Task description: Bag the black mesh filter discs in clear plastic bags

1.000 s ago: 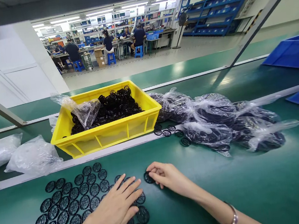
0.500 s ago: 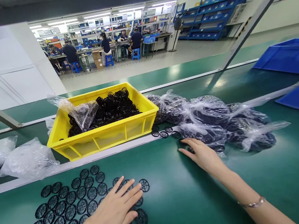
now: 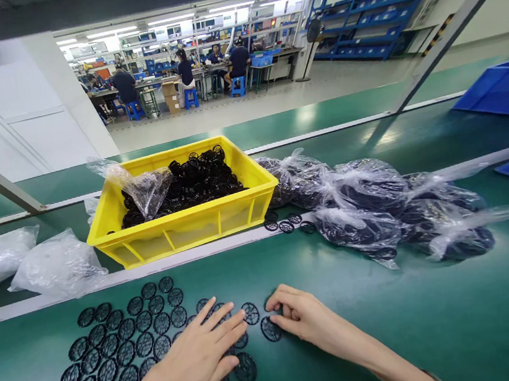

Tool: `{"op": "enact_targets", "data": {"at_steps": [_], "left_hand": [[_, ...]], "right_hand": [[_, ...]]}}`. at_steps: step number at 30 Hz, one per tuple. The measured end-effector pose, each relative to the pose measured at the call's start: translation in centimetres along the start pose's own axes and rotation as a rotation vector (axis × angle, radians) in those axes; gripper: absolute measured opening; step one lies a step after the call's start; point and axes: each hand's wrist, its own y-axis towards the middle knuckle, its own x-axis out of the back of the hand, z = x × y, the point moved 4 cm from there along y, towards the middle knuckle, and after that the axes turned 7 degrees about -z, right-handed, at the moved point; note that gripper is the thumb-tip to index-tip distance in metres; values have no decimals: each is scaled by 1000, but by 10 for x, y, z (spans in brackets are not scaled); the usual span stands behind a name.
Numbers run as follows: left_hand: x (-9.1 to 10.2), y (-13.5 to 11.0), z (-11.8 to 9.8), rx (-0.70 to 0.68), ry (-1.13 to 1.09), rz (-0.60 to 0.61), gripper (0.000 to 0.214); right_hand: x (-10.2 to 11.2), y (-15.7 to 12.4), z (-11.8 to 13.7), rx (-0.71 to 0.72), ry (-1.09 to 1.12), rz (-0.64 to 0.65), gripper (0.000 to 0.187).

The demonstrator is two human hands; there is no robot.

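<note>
Flat round black mesh discs (image 3: pixel 125 351) lie in close rows on the green belt (image 3: pixel 395 334) at lower left. My left hand (image 3: pixel 201 354) rests flat on them, fingers spread, holding nothing. My right hand (image 3: pixel 303 315) is just to its right, with its thumb and fingers closed on a single black mesh disc (image 3: pixel 271 329) at the edge of the rows. Another loose disc (image 3: pixel 251 313) lies between my hands. Several discs are hidden under my left hand.
A yellow plastic crate (image 3: pixel 184 228) holds black discs and a plastic bag. Bagged discs (image 3: pixel 361 214) lie to its right, with a few loose discs (image 3: pixel 287 222) by the crate. White bags (image 3: pixel 56 266) lie left, blue trays (image 3: pixel 499 89) right. Co-workers sit at benches far beyond.
My right hand reached up toward the loose discs by the crate, then came back down to the rows with a disc. One loose disc is gone from there. My left hand stayed in place.
</note>
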Motion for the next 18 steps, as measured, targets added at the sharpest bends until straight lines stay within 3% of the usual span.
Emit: {"op": "enact_targets", "data": {"at_steps": [3, 8, 11, 13, 16, 18], "left_hand": [[0, 0, 0, 1, 2, 14, 59], [-1, 1, 1, -5, 8, -9, 59], [-1, 0, 2, -6, 9, -3, 58], [-1, 0, 2, -1, 13, 7, 58], [-1, 0, 2, 0, 13, 5, 58], [0, 0, 1, -9, 7, -12, 59]], "right_hand": [[15, 9, -6, 83, -128, -95, 20], [99, 52, -54, 129, -504, -590, 26], [128, 72, -79, 75, -657, -665, 31], [132, 75, -85, 44, -665, -656, 33], [119, 63, -74, 36, -628, -640, 36], [98, 50, -59, 23, -461, -504, 38]]}}
